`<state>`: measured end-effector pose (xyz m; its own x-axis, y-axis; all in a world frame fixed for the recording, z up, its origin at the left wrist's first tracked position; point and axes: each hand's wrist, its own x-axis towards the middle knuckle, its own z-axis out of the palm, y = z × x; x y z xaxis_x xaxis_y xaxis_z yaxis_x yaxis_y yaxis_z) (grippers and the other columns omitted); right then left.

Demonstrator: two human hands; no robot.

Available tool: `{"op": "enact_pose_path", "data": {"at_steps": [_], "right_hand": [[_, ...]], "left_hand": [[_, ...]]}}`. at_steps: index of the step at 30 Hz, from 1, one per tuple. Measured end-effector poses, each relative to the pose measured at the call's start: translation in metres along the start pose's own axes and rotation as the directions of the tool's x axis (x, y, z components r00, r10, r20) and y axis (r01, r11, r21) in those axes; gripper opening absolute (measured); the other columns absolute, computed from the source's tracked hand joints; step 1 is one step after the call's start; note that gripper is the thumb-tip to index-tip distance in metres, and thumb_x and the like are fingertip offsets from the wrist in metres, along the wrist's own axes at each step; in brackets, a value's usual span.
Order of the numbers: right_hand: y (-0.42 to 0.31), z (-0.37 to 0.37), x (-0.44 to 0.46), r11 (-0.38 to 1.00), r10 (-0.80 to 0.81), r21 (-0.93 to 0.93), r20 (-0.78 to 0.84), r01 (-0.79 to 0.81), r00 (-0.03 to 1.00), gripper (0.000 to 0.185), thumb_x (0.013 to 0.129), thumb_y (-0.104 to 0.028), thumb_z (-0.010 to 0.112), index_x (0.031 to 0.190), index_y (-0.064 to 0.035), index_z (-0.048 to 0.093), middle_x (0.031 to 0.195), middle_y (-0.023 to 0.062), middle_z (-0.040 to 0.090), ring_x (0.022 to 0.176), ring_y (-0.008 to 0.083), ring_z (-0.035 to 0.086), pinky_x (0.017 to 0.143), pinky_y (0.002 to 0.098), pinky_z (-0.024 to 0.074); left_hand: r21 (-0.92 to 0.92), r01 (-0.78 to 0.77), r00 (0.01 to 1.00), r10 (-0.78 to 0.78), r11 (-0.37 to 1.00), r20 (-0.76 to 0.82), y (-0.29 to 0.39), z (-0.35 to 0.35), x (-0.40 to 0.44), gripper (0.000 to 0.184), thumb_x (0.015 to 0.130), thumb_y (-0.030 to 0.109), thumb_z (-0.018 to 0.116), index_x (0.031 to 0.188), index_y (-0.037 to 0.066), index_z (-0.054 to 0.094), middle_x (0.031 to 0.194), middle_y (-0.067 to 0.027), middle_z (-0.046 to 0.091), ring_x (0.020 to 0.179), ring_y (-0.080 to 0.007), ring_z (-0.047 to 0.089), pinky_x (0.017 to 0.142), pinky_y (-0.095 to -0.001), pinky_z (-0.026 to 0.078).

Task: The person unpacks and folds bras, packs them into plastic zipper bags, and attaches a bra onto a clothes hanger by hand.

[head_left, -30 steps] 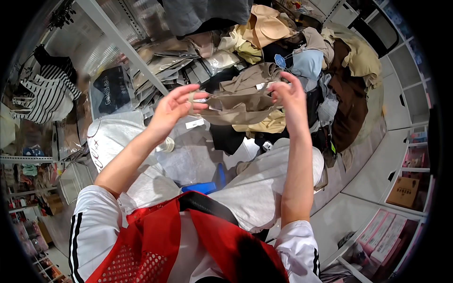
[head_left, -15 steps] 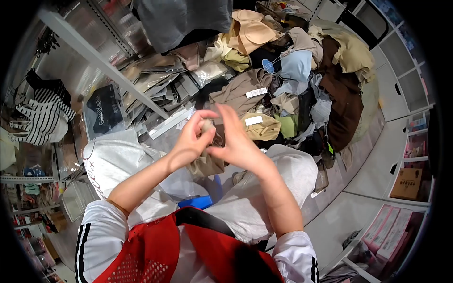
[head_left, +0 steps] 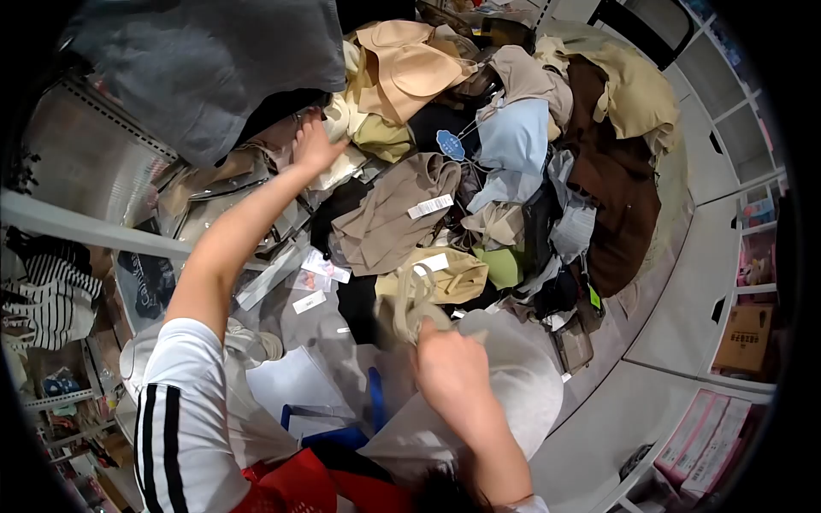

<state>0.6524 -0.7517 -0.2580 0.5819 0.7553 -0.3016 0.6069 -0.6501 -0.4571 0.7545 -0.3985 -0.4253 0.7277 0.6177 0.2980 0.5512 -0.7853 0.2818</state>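
My left hand (head_left: 318,147) reaches far forward to the pile of clear plastic bags (head_left: 201,209), just under the hanging grey garment (head_left: 222,68). Its fingers are slightly apart over a pale pinkish packet, partly in shadow, and I see nothing held. Close to my lap, my right hand (head_left: 453,363) is closed around a beige garment with straps (head_left: 402,312), which is blurred by motion. Just beyond it lie a tan garment with a white tag (head_left: 466,278) and a taupe garment with a label (head_left: 393,205).
A heap of clothing holds a peach moulded-cup piece (head_left: 406,73), a light blue piece (head_left: 513,141) and brown fabric (head_left: 616,188). A white rail (head_left: 94,224) crosses at left. White cabinets (head_left: 676,291) line the right. A blue-edged object (head_left: 342,436) is by my lap.
My hands, close together before, have parted. The left has reached forward to the plastic bags; the right has moved down and right with the beige garment. The view has shifted.
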Motion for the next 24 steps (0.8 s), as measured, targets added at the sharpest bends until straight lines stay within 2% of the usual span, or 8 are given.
{"op": "enact_pose_path", "data": {"at_steps": [3, 5, 7, 9, 10, 11, 15, 24], "right_hand": [[0.010, -0.017, 0.008, 0.994, 0.103, 0.034, 0.035, -0.104, 0.994, 0.021, 0.075, -0.015, 0.053, 0.083, 0.0037, 0.049, 0.059, 0.0185, 0.058, 0.054, 0.0344, 0.059, 0.051, 0.0418, 0.0473], [0.014, -0.023, 0.014, 0.991, 0.132, 0.023, -0.032, -0.131, 0.991, 0.022, 0.075, -0.015, 0.055, 0.086, 0.0032, 0.049, 0.060, 0.0189, 0.058, 0.055, 0.0345, 0.059, 0.051, 0.0416, 0.0473], [0.015, -0.026, 0.018, 0.985, 0.171, 0.042, -0.070, -0.168, 0.983, 0.023, 0.075, -0.014, 0.056, 0.088, 0.0032, 0.049, 0.061, 0.0193, 0.058, 0.056, 0.0343, 0.058, 0.052, 0.0414, 0.0474], [0.015, -0.030, 0.022, 0.981, 0.188, 0.058, -0.079, -0.184, 0.979, 0.023, 0.075, -0.014, 0.056, 0.087, 0.0045, 0.050, 0.062, 0.0199, 0.058, 0.057, 0.0357, 0.058, 0.053, 0.0424, 0.0470], [0.014, -0.028, 0.025, 0.983, 0.177, 0.064, -0.095, -0.171, 0.980, 0.023, 0.076, -0.015, 0.056, 0.087, 0.0048, 0.050, 0.063, 0.0199, 0.058, 0.057, 0.0361, 0.057, 0.054, 0.0428, 0.0468], [0.013, -0.026, 0.027, 0.984, 0.170, 0.066, -0.107, -0.164, 0.980, 0.023, 0.076, -0.015, 0.055, 0.087, 0.0051, 0.050, 0.063, 0.0199, 0.058, 0.058, 0.0365, 0.057, 0.054, 0.0431, 0.0467], [0.001, -0.022, 0.036, 0.981, 0.191, 0.061, -0.172, -0.183, 0.966, 0.021, 0.077, -0.014, 0.051, 0.071, 0.0063, 0.051, 0.065, 0.0244, 0.055, 0.065, 0.0405, 0.055, 0.063, 0.0460, 0.0446], [0.003, -0.017, 0.046, 0.943, 0.331, 0.048, -0.244, -0.329, 0.912, 0.030, 0.082, -0.021, 0.046, 0.082, 0.0077, 0.055, 0.081, 0.0285, 0.056, 0.081, 0.0416, 0.055, 0.072, 0.0452, 0.0437]], "left_hand": [[0.131, 0.257, 0.930, -0.282, 0.957, 0.235, -0.040, 0.067, 0.072, 0.079, 0.070, 0.041, 0.062, 0.130, 0.001, 0.030, 0.130, -0.0207, 0.036, 0.118, -0.0304, 0.040, 0.095, -0.0309, 0.034], [0.292, 0.165, 0.869, -0.279, 0.942, 0.408, -0.084, 0.097, 0.108, 0.068, 0.073, 0.038, 0.058, 0.127, 0.002, 0.036, 0.131, -0.0178, 0.037, 0.119, -0.0287, 0.038, 0.092, -0.0320, 0.037], [-0.065, 0.403, 0.854, -0.350, 0.913, 0.385, -0.100, 0.069, 0.089, 0.054, 0.076, 0.032, 0.056, 0.119, 0.001, 0.046, 0.120, -0.0139, 0.050, 0.110, -0.0265, 0.048, 0.083, -0.0345, 0.043], [-0.450, 0.704, 0.710, -0.566, 0.549, 0.420, -0.044, -0.018, 0.022, 0.043, 0.078, 0.025, 0.053, 0.109, -0.004, 0.052, 0.097, -0.0174, 0.060, 0.085, -0.0256, 0.060, 0.072, -0.0313, 0.045], [-0.500, 0.463, 0.872, -0.278, 0.732, 0.402, -0.087, -0.026, -0.002, 0.036, 0.077, 0.020, 0.052, 0.102, -0.005, 0.055, 0.093, -0.0139, 0.061, 0.079, -0.0191, 0.059, 0.068, -0.0296, 0.044], [-0.549, 0.486, 0.868, -0.305, 0.680, 0.391, -0.086, -0.041, -0.028, 0.032, 0.078, 0.015, 0.051, 0.101, -0.007, 0.055, 0.089, -0.0119, 0.062, 0.077, -0.0161, 0.058, 0.069, -0.0288, 0.045], [-0.585, 0.674, 0.734, -0.324, 0.451, 0.596, -0.075, -0.108, -0.128, 0.027, 0.080, 0.008, 0.051, 0.101, -0.009, 0.052, 0.088, -0.0123, 0.061, 0.075, -0.0156, 0.059, 0.064, -0.0266, 0.047], [-0.528, 0.834, 0.550, -0.292, 0.159, 0.782, -0.078, -0.224, -0.294, 0.030, 0.083, 0.006, 0.049, 0.111, -0.005, 0.048, 0.098, -0.0102, 0.059, 0.082, -0.0137, 0.059, 0.069, -0.0257, 0.048]]}}
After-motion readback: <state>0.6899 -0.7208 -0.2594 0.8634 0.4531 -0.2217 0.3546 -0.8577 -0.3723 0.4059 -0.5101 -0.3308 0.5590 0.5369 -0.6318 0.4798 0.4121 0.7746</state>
